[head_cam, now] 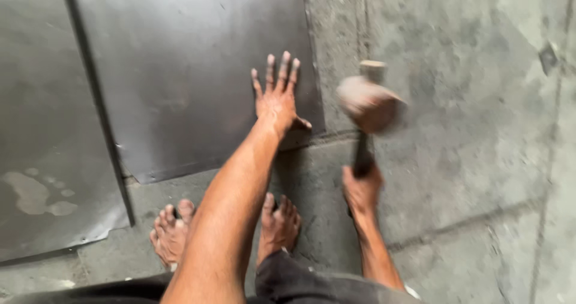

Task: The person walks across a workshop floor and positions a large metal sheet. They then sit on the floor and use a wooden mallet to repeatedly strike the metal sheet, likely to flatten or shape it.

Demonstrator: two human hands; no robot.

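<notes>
My left hand [277, 95] lies flat with fingers spread on the near right corner of a grey metal sheet [192, 70] on the floor. My right hand [361, 190] grips the dark handle of a wooden mallet [367, 105], whose rounded head is blurred and raised above the floor just right of the sheet's edge. The mallet head is apart from the sheet and from my left hand.
A second metal sheet [42, 130] lies to the left, overlapping under a dark strip [96, 100]. My two bare feet [228, 229] stand on the concrete floor [468, 160] below the sheets. A small metal scrap [548, 57] lies at the far right.
</notes>
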